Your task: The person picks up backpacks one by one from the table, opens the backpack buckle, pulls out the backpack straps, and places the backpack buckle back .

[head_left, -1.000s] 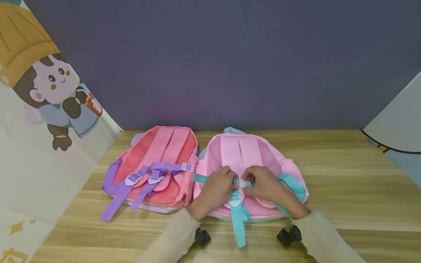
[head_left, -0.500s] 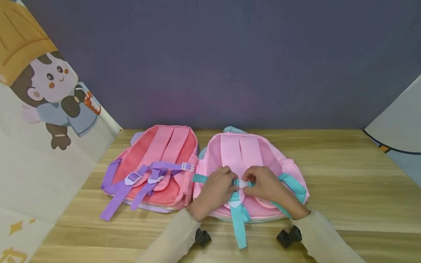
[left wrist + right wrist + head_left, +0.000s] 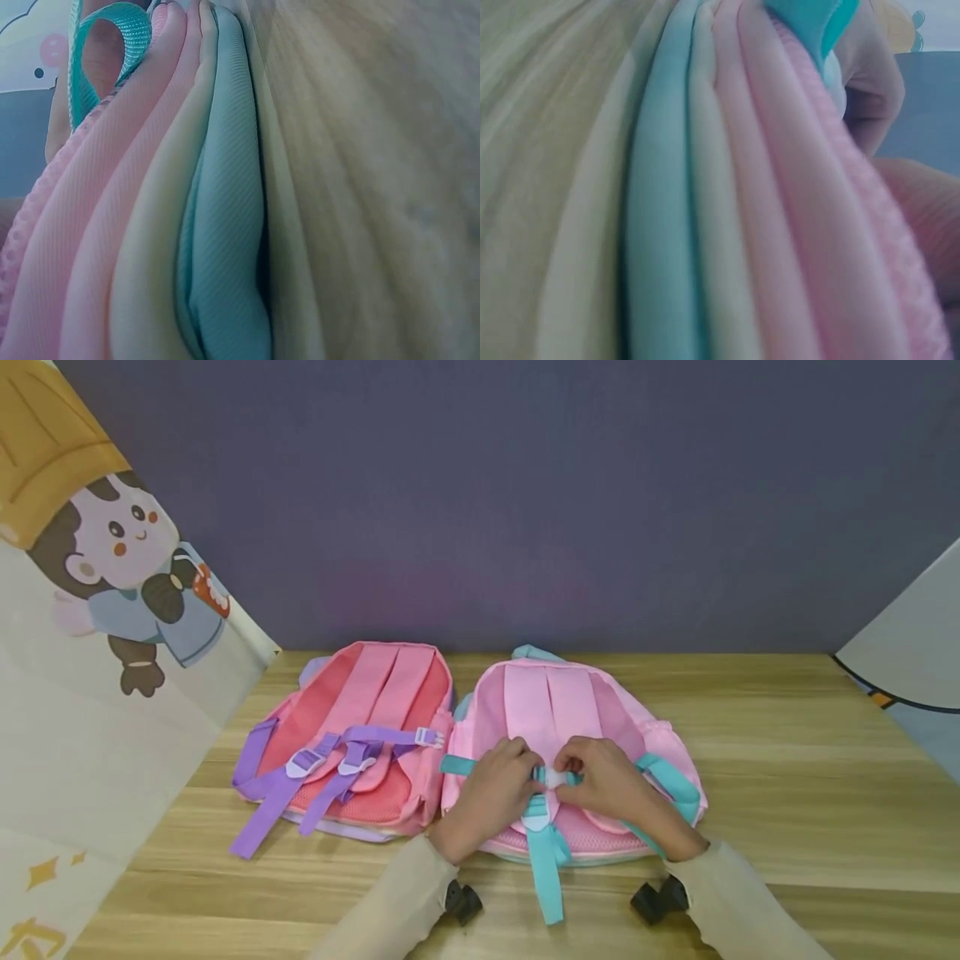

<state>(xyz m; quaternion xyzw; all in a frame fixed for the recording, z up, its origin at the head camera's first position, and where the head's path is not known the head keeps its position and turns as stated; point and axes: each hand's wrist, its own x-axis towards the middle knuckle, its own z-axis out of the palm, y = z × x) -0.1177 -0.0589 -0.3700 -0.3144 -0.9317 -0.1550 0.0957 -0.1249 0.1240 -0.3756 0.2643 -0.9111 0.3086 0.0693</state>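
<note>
A light pink backpack (image 3: 525,702) lies with its padded straps upward, in the head view. Across those straps runs a teal chest strap with a white plastic buckle (image 3: 555,777). My left hand (image 3: 498,785) pinches the buckle's left end, where the teal webbing joins. From the other side my right hand (image 3: 603,778) pinches its right end between thumb and fingers. A teal strap tail (image 3: 546,877) hangs over the bag's bottom edge. Both wrist views look along that bottom edge, its layers (image 3: 157,247) pink, cream and teal; a teal webbing loop (image 3: 135,37) stands above it.
Left of it, a coral pink backpack (image 3: 360,693) with purple straps lies side by side with the light pink one. Its purple buckle (image 3: 429,738) hangs undone. Both bags lie on a wooden table (image 3: 810,827), a dark wall (image 3: 525,510) behind.
Both hands stay at the white buckle with almost no movement. The head view has shifted very slightly.
</note>
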